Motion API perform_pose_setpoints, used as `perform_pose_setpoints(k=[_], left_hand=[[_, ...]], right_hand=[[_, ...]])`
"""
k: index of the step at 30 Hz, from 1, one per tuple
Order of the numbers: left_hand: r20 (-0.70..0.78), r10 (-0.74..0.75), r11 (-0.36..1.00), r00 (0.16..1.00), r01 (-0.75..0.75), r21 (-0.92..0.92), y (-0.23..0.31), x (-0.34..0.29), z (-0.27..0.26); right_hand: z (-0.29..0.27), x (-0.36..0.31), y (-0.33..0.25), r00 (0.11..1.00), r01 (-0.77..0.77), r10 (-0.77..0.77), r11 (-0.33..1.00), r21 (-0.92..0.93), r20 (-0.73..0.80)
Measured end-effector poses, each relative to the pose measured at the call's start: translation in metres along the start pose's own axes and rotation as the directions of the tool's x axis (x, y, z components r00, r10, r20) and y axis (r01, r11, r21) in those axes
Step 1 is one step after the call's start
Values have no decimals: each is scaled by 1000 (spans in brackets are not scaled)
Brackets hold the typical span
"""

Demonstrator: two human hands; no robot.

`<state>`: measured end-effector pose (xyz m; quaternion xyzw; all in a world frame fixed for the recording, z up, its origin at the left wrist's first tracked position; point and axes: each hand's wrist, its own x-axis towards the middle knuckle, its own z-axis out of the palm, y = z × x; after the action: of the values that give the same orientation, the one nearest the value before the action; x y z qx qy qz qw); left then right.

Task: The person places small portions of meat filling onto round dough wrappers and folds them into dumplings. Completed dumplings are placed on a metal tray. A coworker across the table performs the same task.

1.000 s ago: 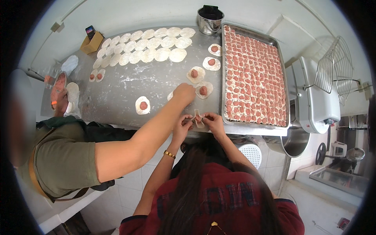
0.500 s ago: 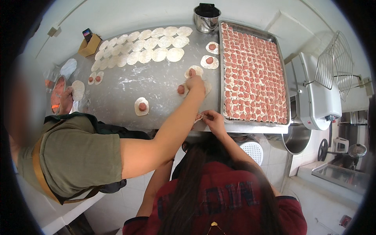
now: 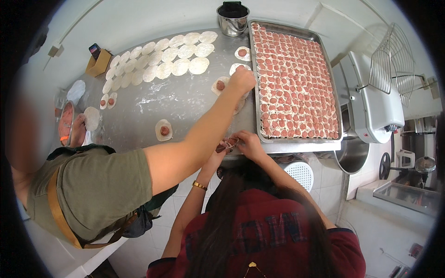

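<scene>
At frame center, the left hand and right hand pinch a meat-filled dumpling, best gathered gently and evenly.

Dough rounds lie in rows on the table, at its back left, a box beside their left end. Right of them stands a tray with filled pieces in it, a mixer further right. At the near edge, what seems a filled wrapper is between left hand and right hand.
</scene>
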<state>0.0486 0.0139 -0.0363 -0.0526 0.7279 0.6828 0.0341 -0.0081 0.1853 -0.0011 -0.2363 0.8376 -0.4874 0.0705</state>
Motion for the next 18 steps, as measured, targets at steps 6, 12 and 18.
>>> perform_pose_setpoints(k=[6,12,18], left_hand=[[-50,-110,993,993,113,47,28,6,7],[-10,60,917,998,-51,395,34,8,5],[13,57,934,998,-58,352,32,9,-2]], right_hand=[[-1,10,-2,1000,26,-25,997,-76,6],[-2,9,-4,999,-1,7,989,-145,44],[-5,9,-6,997,77,-77,986,-146,8]])
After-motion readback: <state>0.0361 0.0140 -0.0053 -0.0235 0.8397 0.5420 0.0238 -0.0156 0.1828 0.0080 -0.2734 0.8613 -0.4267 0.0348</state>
